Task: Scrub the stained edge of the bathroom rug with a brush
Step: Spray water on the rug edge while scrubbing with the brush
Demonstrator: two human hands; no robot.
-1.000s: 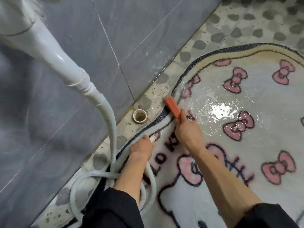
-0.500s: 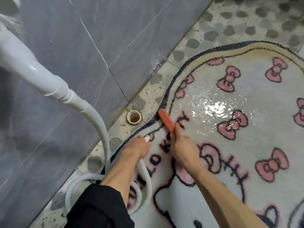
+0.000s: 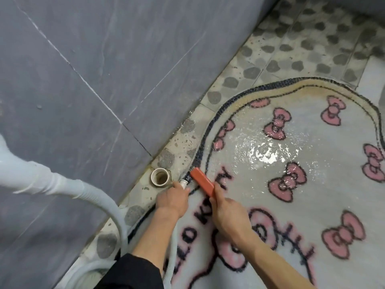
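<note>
Grips the orange brush [image 3: 202,181] in the right hand [image 3: 229,213], fingers curled round its near end, far end pressed onto the dark border of the rug [image 3: 291,184] just right of the floor drain pipe [image 3: 160,177]. Holds the white nozzle [image 3: 183,183] of the corrugated hose [image 3: 93,195] in the left hand [image 3: 173,200], fingers closed round it, tip right beside the drain pipe and nearly touching the brush's far end. Pale rug with pink bows and black lettering, flat on the pebble-patterned floor [image 3: 260,65], curved edge running from beside the drain pipe away up and to the right; yellowish band inside the border far beyond the drain pipe. Wet and shiny, with pooled water [image 3: 264,153] well to the right of the drain pipe. Hose looping left of the drain pipe along the grey tiled wall [image 3: 104,69], then back under the left forearm. Black sleeve [image 3: 133,272] well below the drain pipe.
</note>
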